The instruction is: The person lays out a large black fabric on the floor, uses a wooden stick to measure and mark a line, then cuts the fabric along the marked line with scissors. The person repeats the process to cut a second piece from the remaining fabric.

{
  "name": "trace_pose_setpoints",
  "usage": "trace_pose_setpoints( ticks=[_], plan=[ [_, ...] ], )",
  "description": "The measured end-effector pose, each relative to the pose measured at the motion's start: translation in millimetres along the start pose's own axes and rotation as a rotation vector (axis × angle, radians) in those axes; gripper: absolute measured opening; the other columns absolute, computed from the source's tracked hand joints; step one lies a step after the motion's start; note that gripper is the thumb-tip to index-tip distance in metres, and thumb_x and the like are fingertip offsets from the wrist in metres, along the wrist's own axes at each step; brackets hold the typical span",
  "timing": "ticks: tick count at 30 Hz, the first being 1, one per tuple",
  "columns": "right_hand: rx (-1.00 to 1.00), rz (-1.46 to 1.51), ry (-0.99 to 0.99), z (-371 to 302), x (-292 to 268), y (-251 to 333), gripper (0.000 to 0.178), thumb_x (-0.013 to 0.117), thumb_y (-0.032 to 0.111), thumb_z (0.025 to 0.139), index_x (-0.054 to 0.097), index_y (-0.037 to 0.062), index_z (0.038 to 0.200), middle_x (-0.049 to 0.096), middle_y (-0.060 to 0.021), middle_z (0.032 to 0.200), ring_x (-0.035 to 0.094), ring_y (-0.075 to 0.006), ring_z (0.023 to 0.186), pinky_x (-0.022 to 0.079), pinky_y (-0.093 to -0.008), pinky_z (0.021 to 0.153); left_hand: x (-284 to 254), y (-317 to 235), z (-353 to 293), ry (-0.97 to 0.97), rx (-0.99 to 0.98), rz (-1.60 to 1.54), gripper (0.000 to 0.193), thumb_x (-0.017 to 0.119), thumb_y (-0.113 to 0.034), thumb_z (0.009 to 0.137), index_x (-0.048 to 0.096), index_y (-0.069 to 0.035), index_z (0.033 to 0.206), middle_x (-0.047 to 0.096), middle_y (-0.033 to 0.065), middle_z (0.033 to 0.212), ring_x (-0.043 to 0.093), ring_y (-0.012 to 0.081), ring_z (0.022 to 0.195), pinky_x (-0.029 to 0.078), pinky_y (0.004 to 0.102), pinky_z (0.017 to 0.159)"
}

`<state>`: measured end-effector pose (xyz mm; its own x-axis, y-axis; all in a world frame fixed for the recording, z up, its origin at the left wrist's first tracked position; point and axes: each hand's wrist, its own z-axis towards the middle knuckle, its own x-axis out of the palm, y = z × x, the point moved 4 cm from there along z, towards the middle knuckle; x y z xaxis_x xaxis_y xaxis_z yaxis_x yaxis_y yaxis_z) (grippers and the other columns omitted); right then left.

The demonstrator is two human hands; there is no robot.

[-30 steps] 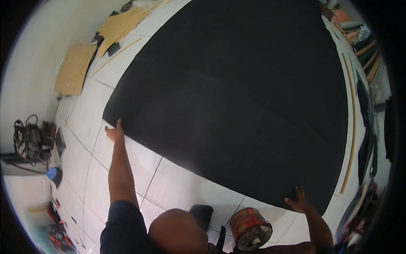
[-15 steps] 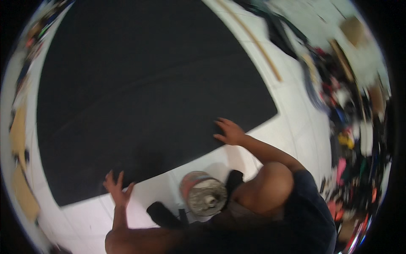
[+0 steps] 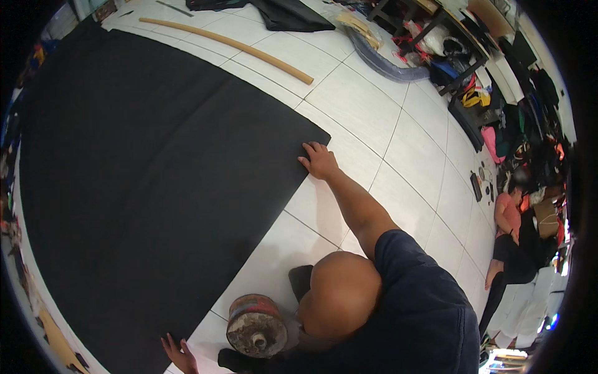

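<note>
A large black fabric sheet [image 3: 149, 162] is spread over the white tiled floor. My right hand [image 3: 319, 160] rests at its right corner, fingers stretched out over the edge of the cloth. At the near edge, low in the picture, my left hand [image 3: 179, 356] touches the fabric with its fingers apart; part of this hand is cut off by the picture's rim. Neither hand grips anything. Between my arms, beside my bent knee, stands a round, worn, can-like object [image 3: 256, 327] with a reddish side and a stained top with a knob.
A long tan rod [image 3: 227, 42] lies beyond the sheet, with dark cloth [image 3: 293, 15] farther off. A clear plastic roll [image 3: 380, 59] curves near a cluttered table [image 3: 464, 68]. At the far right, another person [image 3: 509, 215] is on the floor among piled goods.
My view has swung to the right. My right hand has shifted toward the sheet's right corner; my left hand stays at the near edge, now lower in the picture.
</note>
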<state>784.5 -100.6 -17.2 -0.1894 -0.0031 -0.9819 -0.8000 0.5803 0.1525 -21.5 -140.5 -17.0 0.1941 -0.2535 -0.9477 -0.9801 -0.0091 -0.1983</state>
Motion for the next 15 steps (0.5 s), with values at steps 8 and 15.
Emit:
trace_pose_setpoints(
  ticks=[8, 15],
  plan=[
    [0.068, -0.071, -0.058, 23, 1, -32, 0.072, 0.039, 0.063, 0.099, 0.036, 0.0148, 0.153, 0.034, -0.0111, 0.159, 0.033, -0.0303, 0.145, 0.036, -0.0520, 0.110, -15, -27, 0, -0.140, 0.243, 0.022, 0.062, 0.064, -0.048, 0.094, 0.056, -0.009, 0.142, 0.044, 0.0333, 0.146, 0.049, 0.0496, 0.128, 0.043, 0.0490, 0.106],
    [0.130, -0.048, -0.054, 28, -1, -32, 0.070, 0.037, 0.061, 0.101, 0.036, 0.0150, 0.154, 0.034, -0.0098, 0.159, 0.033, -0.0272, 0.145, 0.037, -0.0530, 0.108, -5, -13, 6, -0.121, 0.211, -0.024, 0.068, 0.063, -0.054, 0.093, 0.058, -0.003, 0.139, 0.043, 0.0332, 0.147, 0.047, 0.0488, 0.131, 0.040, 0.0522, 0.109]
  ],
)
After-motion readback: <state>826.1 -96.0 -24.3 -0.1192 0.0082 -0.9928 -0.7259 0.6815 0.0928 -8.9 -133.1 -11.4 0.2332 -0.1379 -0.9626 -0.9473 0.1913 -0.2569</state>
